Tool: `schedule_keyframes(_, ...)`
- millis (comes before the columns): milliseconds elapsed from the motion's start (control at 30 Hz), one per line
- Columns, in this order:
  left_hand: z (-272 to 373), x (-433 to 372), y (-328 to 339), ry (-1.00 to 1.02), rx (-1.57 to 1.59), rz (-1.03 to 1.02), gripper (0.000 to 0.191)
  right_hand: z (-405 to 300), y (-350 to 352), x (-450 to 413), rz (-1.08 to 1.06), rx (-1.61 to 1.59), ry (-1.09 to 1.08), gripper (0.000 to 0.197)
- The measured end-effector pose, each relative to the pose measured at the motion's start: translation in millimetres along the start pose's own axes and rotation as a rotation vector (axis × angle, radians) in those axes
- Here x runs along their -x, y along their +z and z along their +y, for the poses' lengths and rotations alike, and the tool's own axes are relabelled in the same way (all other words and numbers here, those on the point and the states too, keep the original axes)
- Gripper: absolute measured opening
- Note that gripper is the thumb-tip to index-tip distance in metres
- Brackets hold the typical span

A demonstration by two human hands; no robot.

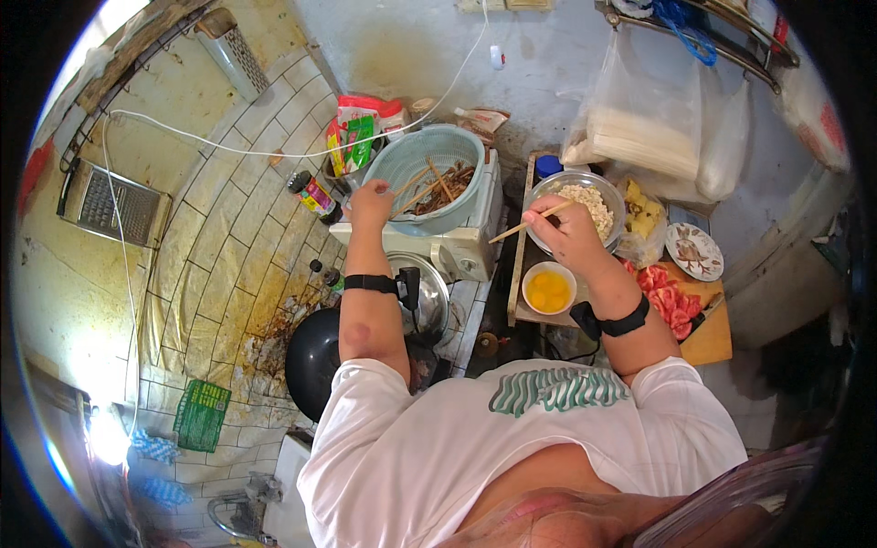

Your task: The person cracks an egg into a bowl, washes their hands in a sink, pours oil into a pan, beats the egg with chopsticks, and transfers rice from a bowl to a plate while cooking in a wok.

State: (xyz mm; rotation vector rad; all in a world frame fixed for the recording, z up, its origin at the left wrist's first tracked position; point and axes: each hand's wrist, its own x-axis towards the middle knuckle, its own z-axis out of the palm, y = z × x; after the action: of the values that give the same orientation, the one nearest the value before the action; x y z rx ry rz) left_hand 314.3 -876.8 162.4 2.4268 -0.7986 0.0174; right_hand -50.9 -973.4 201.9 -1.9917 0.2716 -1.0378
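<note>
My right hand point(565, 233) grips wooden chopsticks point(512, 231); one or two, I cannot tell. It is over the near side of a clear bowl point(620, 198) of pale, crumbly food point(595, 204). A white bowl of beaten-looking yellow egg point(548, 292) stands just in front. My left hand point(371, 204) is at the left rim of a pale blue plastic colander point(438, 137), its fingers partly hidden. Whether it grips anything is unclear. Several thin wooden sticks point(442, 179) and dark brown strips of food point(458, 188) lie in the colander.
Cut tomatoes point(664, 294) and a knife point(706, 315) lie on a wooden board point(712, 346), beside a patterned plate point(694, 251). A black wok point(312, 363) and metal lid point(431, 294) are at my left. A dark jar point(315, 197) stands near the left hand. Plastic bags point(644, 116) hang at the back right.
</note>
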Motion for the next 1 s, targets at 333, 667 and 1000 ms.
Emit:
schedule_keyframes(333,62.3,16.2,16.2,0.178,-0.477,-0.318,0.021,-4.3,-6.0,1.9,-0.009,-0.005,0.008,0.020)
schedule_keyframes(667,74.7,22.7,-1.8,0.042,-0.704,-0.366,0.034,3.2,-20.8,8.5,0.001,-0.038,0.053,0.020)
schedule_keyframes(1000,24.1,77.1,-72.7,0.181,0.103,-0.361,0.027,13.9,1.9,-2.5,-0.161,-0.348,0.194,0.021)
